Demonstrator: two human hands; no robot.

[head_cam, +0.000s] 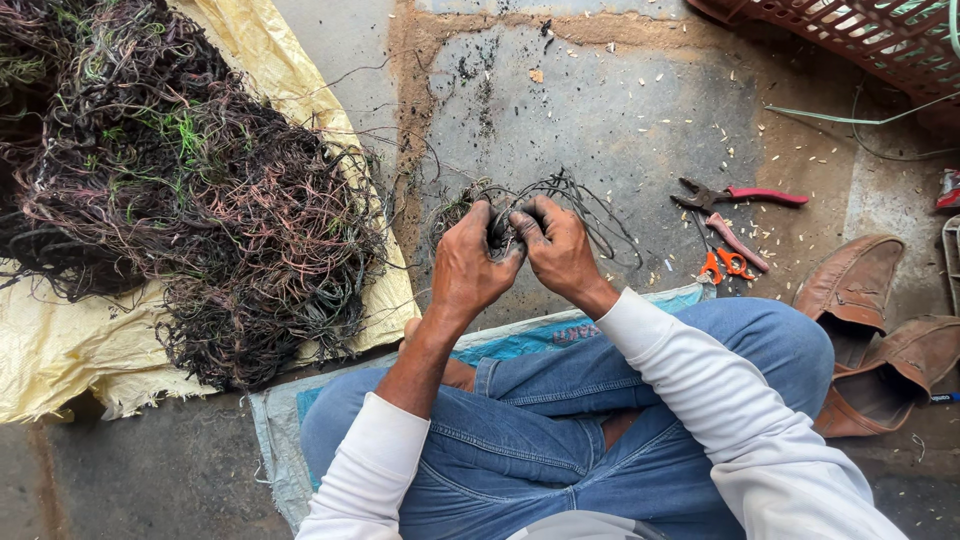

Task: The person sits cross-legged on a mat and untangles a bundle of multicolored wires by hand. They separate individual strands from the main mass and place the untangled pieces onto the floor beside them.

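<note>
Wire bundle (545, 210): thin dark tangled strands, gripped by left hand (475, 262), right hand (560, 250).

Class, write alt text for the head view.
Both hands, left hand and right hand, grip a small tangle of dark wires above the concrete floor. A large wire heap lies left; red-handled pliers lie right.

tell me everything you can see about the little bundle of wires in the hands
The small wire bundle is a loose tangle of thin dark strands, looking like insulated wire, looping out mostly to the right. It is held above the stained concrete floor, pinched between the left hand and right hand, whose fingers close over its middle. It is far smaller than the wire heap nearby.
</note>
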